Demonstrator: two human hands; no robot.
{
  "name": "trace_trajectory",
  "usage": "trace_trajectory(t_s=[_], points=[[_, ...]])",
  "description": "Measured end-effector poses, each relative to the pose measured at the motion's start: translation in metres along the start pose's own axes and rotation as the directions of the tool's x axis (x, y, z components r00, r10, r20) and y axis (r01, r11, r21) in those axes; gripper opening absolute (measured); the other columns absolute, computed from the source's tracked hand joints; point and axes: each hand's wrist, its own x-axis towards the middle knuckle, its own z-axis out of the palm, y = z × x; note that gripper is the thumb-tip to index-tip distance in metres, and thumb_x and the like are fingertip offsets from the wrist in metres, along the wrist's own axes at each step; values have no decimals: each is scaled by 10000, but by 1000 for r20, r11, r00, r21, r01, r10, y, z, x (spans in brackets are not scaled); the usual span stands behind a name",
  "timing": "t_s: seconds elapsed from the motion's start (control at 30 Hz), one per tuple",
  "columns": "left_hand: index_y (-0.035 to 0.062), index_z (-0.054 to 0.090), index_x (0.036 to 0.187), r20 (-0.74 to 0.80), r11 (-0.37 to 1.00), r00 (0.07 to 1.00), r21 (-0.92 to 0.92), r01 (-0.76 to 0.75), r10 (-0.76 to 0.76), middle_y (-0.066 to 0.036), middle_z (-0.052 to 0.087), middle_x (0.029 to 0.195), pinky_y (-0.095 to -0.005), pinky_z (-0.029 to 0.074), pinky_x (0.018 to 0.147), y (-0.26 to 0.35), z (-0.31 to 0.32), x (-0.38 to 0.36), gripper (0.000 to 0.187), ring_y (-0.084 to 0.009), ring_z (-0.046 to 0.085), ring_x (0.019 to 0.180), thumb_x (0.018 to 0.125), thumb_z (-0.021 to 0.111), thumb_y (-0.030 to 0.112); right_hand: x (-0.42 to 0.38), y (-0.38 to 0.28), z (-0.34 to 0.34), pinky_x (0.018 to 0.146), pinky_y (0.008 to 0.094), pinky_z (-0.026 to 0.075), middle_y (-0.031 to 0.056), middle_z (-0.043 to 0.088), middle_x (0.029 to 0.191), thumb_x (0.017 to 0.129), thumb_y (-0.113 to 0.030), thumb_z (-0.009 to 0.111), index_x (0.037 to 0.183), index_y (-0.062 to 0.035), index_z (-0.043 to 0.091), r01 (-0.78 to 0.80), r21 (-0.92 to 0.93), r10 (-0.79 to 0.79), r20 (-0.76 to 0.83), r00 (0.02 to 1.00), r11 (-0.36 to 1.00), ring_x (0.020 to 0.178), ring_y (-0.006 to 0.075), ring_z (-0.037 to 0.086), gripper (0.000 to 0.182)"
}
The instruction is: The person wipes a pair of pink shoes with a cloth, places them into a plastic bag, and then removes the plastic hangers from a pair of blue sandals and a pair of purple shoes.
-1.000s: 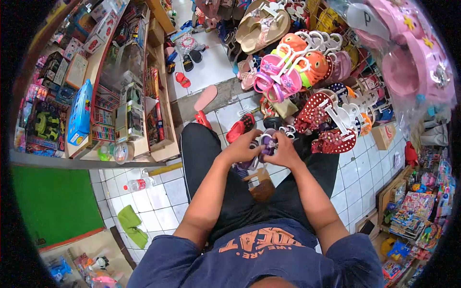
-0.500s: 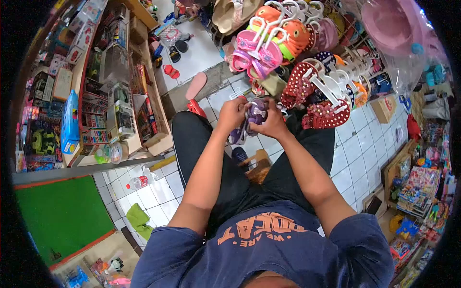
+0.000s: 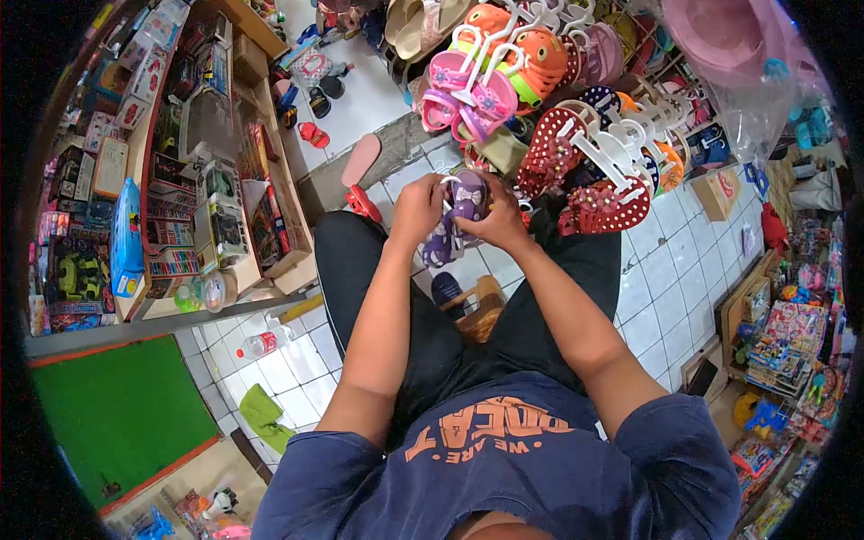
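Between my hands is a pair of purple sandals (image 3: 470,193) with white dots and a pale bow, held above the tiled floor between my knees. My left hand (image 3: 419,211) is closed, its fingertips pinching a white plastic hanger (image 3: 447,185) at the sandals' left side. My right hand (image 3: 504,221) wraps the right side of the sandals, thumb across the front. Just beyond hang pink sandals (image 3: 486,97) on a white hanger. Red polka-dot sandals (image 3: 605,209) hang to the right of my right hand.
A wooden shelf of boxed toys (image 3: 216,207) stands at left. A rack of hanging footwear (image 3: 630,117) fills the upper right. On the floor lie a pink insole (image 3: 362,160), a red shoe (image 3: 362,203), a plastic bottle (image 3: 261,344) and a green cloth (image 3: 263,416). Below my hands is a dark shoe (image 3: 447,292).
The purple sandals have turned so that the bow and dotted top now face up. My left hand has shifted slightly left and down, and the white hanger shows more clearly.
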Motion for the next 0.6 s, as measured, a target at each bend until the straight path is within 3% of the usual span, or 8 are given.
trace_trajectory(t_s=[0.07,0.13,0.23,0.27,0.33,0.37,0.6], points=[[1,669,1042,-87,998,994,22,67,-65,-199,701,846,-419,526,715,5,-1,0,185,-361,694,810,927,556,91,2,2,1,942,399,508,162,610,1235,590,-233,895,1375,-92,485,-53,46,52,21,998,998,1133,296,613,896],[-1,658,1019,-111,999,993,28,39,-35,-168,700,824,-385,523,687,9,-1,0,162,-324,698,772,949,555,103,2,3,1,941,386,511,159,573,1296,570,-204,909,1380,-98,495,-64,38,63,31,998,997,1169,282,592,916],[-6,638,1002,-203,978,971,-187,91,-129,-117,670,753,-326,495,645,9,0,5,122,-194,650,677,974,578,96,4,9,3,999,371,495,140,492,1393,584,-112,906,1432,-115,457,-241,87,230,123,965,967,1230,259,549,960],[-6,638,1002,-202,978,971,-187,91,-129,-117,670,753,-326,495,645,8,1,5,122,-194,650,677,974,578,96,5,11,4,999,371,495,140,492,1393,584,-112,906,1432,-115,457,-241,87,230,122,965,967,1230,259,549,960],[-8,640,1002,-200,982,972,-166,88,-121,-115,671,752,-323,493,645,15,-3,4,111,-173,645,689,966,591,85,7,14,6,1027,362,482,119,489,1408,591,-28,891,1449,-117,432,-165,379,130,115,985,911,1263,231,525,978],[-8,640,1002,-199,982,972,-167,88,-121,-115,671,752,-323,493,645,14,-3,5,111,-173,645,689,966,591,85,7,17,5,1027,355,482,107,472,1436,589,24,881,1457,-114,415,-156,418,105,142,984,895,1285,216,508,995],[-8,648,1003,-199,973,974,-224,62,-107,-106,689,785,-307,495,653,4,2,5,98,-159,649,708,942,612,60,9,17,3,1020,336,483,100,500,1422,580,16,881,1448,-109,423,-232,434,144,225,964,871,1282,205,511,990]])
